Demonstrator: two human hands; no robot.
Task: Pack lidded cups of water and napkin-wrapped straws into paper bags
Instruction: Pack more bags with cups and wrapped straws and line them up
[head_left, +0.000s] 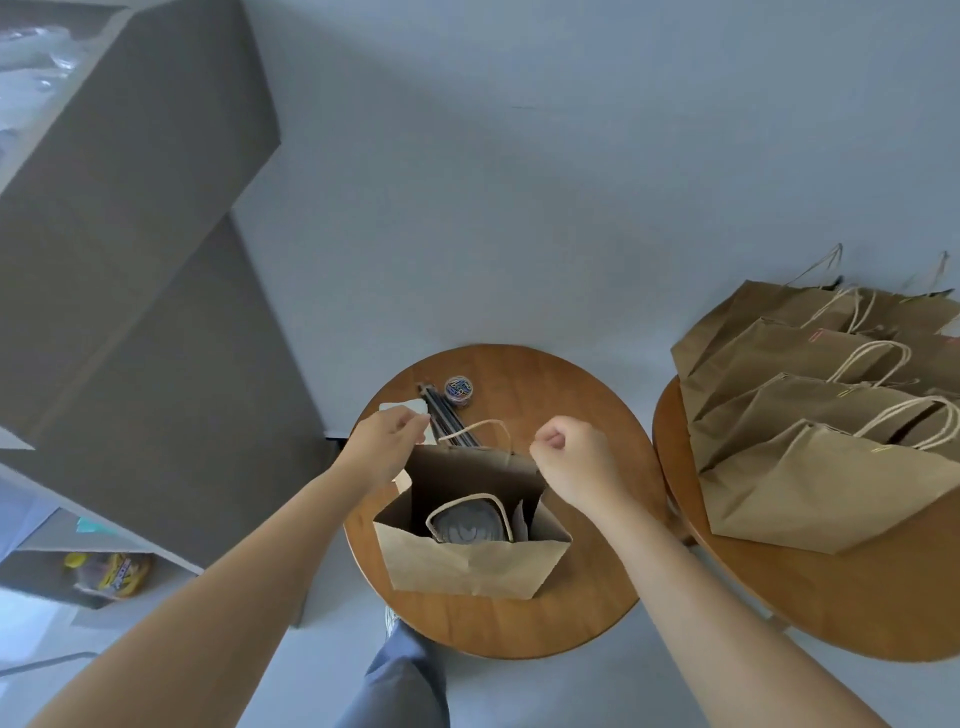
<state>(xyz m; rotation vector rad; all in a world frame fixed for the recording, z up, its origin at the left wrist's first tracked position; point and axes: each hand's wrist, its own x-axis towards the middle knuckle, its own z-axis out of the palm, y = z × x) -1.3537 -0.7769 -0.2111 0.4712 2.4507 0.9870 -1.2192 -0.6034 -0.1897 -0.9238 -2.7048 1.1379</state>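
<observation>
Straight down onto the round wooden table (571, 587), and in the middle of it stands the paper bag (467, 569), upright, mouth wide open to the camera, the long side of that mouth running left to right. Look inside: a lidded cup (465, 525) sits upright on the bag's floor, clear lid facing up, with the bag's near handle (500, 512) flopped inward and looping over it. Just right of the cup, between it and the bag's right wall, a napkin-wrapped straw (519, 519) stands on end, long axis roughly vertical, top toward the opening. The far handle (480, 427) arches up above the rear rim. Now the hands: the left hand (389, 441) is on the far left corner of the rim, fingers folded down together and gripping the paper. The right hand (569, 460) is at the far right corner, fingers curled tight into a fist, thumb against forefinger, pinching the rim there. Beyond the bag lie a bundle of dark straws (448, 422), a white napkin (402, 408) partly under the left hand, and a small round tub of coloured paper clips (458, 389). Over on the second table (779, 618) to the right, a pile of paper bags (810, 467) lies on its sides, overlapping, handles pointing right.
</observation>
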